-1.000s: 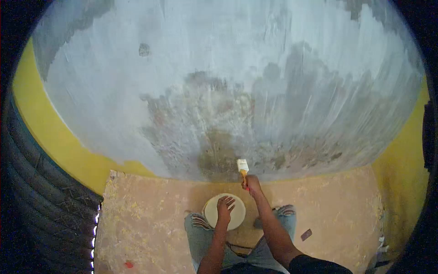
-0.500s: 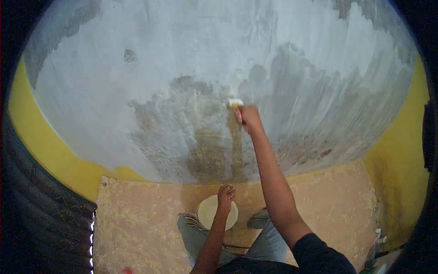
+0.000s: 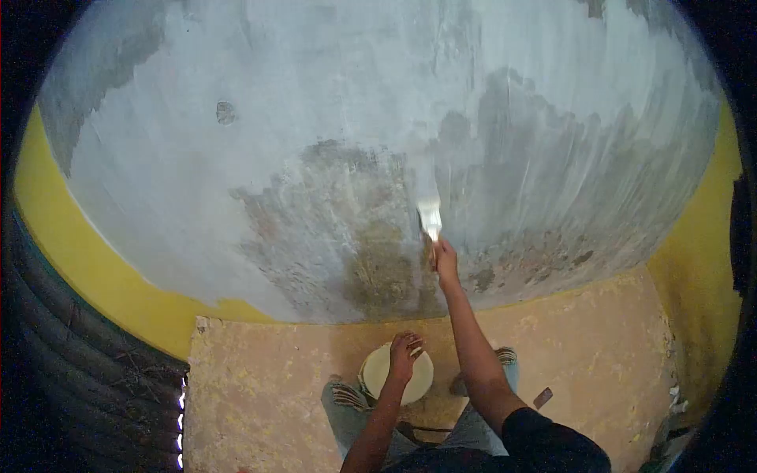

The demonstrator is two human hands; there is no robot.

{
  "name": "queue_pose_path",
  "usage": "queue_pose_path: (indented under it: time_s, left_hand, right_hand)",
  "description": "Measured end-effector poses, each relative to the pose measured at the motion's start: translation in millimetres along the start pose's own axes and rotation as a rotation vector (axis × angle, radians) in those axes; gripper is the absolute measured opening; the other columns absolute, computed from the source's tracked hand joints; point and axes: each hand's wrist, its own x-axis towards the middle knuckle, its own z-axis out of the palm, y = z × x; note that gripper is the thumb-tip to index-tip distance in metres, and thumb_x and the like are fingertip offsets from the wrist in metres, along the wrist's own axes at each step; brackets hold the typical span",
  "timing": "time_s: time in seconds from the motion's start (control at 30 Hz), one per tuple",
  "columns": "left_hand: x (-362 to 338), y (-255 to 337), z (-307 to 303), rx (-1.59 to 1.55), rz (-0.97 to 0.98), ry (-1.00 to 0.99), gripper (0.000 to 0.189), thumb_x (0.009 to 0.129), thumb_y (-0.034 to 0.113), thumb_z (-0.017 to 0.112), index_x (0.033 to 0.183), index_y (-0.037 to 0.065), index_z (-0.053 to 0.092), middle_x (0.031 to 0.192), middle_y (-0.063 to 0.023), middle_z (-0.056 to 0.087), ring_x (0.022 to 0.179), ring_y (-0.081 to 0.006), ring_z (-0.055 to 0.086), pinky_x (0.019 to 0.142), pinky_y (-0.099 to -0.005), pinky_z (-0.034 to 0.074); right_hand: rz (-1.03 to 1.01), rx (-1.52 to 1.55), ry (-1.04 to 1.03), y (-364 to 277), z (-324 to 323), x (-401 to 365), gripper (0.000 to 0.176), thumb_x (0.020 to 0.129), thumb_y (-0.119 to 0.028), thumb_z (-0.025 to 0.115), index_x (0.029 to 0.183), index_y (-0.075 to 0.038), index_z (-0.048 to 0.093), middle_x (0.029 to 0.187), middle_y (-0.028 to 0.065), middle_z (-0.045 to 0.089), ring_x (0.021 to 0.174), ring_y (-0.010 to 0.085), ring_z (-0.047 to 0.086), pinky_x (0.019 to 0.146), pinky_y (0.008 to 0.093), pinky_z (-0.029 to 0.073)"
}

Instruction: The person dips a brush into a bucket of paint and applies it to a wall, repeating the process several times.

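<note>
My right hand (image 3: 445, 261) is closed round the handle of a flat paintbrush (image 3: 430, 217), its pale bristles pointing up against the wall (image 3: 300, 94). The wall is coated pale grey above, with darker, stained and patchy plaster lower down. A damp-looking streak of fresh coat runs above the bristles. Between my knees stands a round bucket (image 3: 380, 377) of pale cream liquid. My left hand (image 3: 405, 355) is at its far rim, fingers curled over the edge; the fingertips are partly hidden.
Yellow wall (image 3: 95, 229) borders the grey area on both sides. A dark corrugated surface (image 3: 87, 355) lies at the left. The tan, paint-spotted floor board (image 3: 260, 386) spreads beneath me. A small dark flat piece (image 3: 543, 397) lies right of my leg.
My right hand has drawn the paintbrush down the wall and slightly right, and the brush is now seen broadside. My left hand stays at the bucket rim. The view has shifted a little.
</note>
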Motion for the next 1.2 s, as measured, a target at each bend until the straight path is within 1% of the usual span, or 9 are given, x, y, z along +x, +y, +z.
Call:
queue_pose_path:
  time_s: [0.07, 0.23, 0.3, 0.4, 0.57, 0.63, 0.7, 0.9, 1.2]
  left_hand:
    - [4.4, -1.4, -6.0, 0.028, -0.001, 0.044, 0.028, 0.089, 0.032, 0.058, 0.107, 0.01, 0.054, 0.114, -0.0109, 0.057, 0.105, -0.029, 0.056, 0.094, -0.0465, 0.044]
    - [9.3, -15.2, -32.1, 0.064, 0.0, -0.02, 0.029, 0.091, 0.033, 0.054, 0.109, 0.01, 0.051, 0.113, -0.0118, 0.057, 0.104, -0.0296, 0.057, 0.092, -0.0441, 0.046]
    - [16.1, -19.7, -37.1, 0.017, -0.044, -0.013, 0.029, 0.091, 0.03, 0.055, 0.11, 0.01, 0.05, 0.113, -0.0116, 0.057, 0.105, -0.0297, 0.057, 0.092, -0.0442, 0.046]
    - [13.7, -19.0, -24.2, -0.068, -0.068, 0.006, 0.025, 0.09, 0.025, 0.056, 0.109, 0.01, 0.051, 0.109, -0.011, 0.058, 0.101, -0.0281, 0.058, 0.089, -0.0441, 0.047]
    - [0.2, -15.3, -5.9, -0.058, -0.023, -0.061, 0.021, 0.089, 0.02, 0.057, 0.106, 0.01, 0.051, 0.105, -0.0095, 0.058, 0.095, -0.0254, 0.06, 0.087, -0.0435, 0.048]
    - [-11.9, -11.5, 0.7, -0.055, 0.013, -0.088, 0.02, 0.089, 0.021, 0.058, 0.105, 0.01, 0.053, 0.105, -0.0084, 0.059, 0.097, -0.0249, 0.059, 0.088, -0.0432, 0.047]
    - [-3.5, -12.5, -4.3, -0.049, -0.016, -0.051, 0.019, 0.088, 0.021, 0.058, 0.104, 0.011, 0.053, 0.103, -0.0083, 0.06, 0.097, -0.0246, 0.059, 0.087, -0.0426, 0.047]
    - [-4.8, -3.4, -2.9, -0.116, -0.016, -0.046, 0.024, 0.088, 0.022, 0.058, 0.109, 0.011, 0.053, 0.103, -0.0087, 0.06, 0.097, -0.0262, 0.059, 0.087, -0.0424, 0.047]
    - [-3.1, 15.5, -13.9, -0.161, 0.077, -0.06, 0.02, 0.088, 0.02, 0.055, 0.105, 0.011, 0.053, 0.098, -0.0096, 0.062, 0.092, -0.0243, 0.062, 0.079, -0.0385, 0.051]
  right_hand:
    - [-0.094, -0.078, 0.087, 173.6, -54.0, 62.5, 0.014, 0.094, -0.022, 0.05, 0.089, -0.01, 0.055, 0.058, -0.0017, 0.048, 0.042, 0.0089, 0.041, 0.037, 0.0256, 0.031]
    - [0.168, 0.529, 0.081, 176.1, -55.6, 8.9, 0.017, 0.093, -0.024, 0.053, 0.083, -0.01, 0.055, 0.055, -0.0007, 0.048, 0.038, 0.0121, 0.041, 0.036, 0.0292, 0.032]
    - [0.26, -0.116, 0.138, 168.0, -59.3, -7.3, 0.018, 0.091, -0.022, 0.053, 0.079, -0.009, 0.056, 0.054, 0.0014, 0.047, 0.038, 0.0138, 0.041, 0.035, 0.032, 0.032]
    - [0.122, -0.222, 0.148, 163.9, -56.6, -21.7, 0.018, 0.088, -0.021, 0.054, 0.077, -0.007, 0.055, 0.052, 0.0029, 0.046, 0.037, 0.0152, 0.04, 0.034, 0.0337, 0.03]
    - [0.135, -0.435, -0.042, 76.3, -8.5, 7.8, 0.027, 0.09, -0.027, 0.054, 0.075, -0.005, 0.058, 0.053, 0.0042, 0.05, 0.043, 0.0157, 0.048, 0.039, 0.0357, 0.036]
    - [0.118, 0.202, -0.224, 35.7, 19.9, 33.1, 0.029, 0.087, -0.026, 0.059, 0.064, -0.009, 0.051, 0.05, 0.0014, 0.044, 0.04, 0.0182, 0.043, 0.038, 0.0351, 0.03]
    - [0.133, 0.087, -0.224, -47.8, 46.8, 5.4, 0.021, 0.073, -0.006, 0.053, 0.053, -0.004, 0.048, 0.045, 0.0088, 0.043, 0.036, 0.0185, 0.039, 0.036, 0.0353, 0.025]
    - [0.054, 0.206, -0.346, -273.5, 127.3, -16.0, 0.018, 0.084, -0.018, 0.054, 0.079, -0.002, 0.056, 0.052, 0.0012, 0.043, 0.039, 0.012, 0.037, 0.036, 0.0275, 0.026]
    - [-0.131, 0.202, -0.302, -235.3, 109.4, -34.6, 0.022, 0.094, -0.031, 0.047, 0.096, -0.01, 0.053, 0.054, -0.0053, 0.039, 0.039, 0.0051, 0.031, 0.034, 0.0217, 0.022]
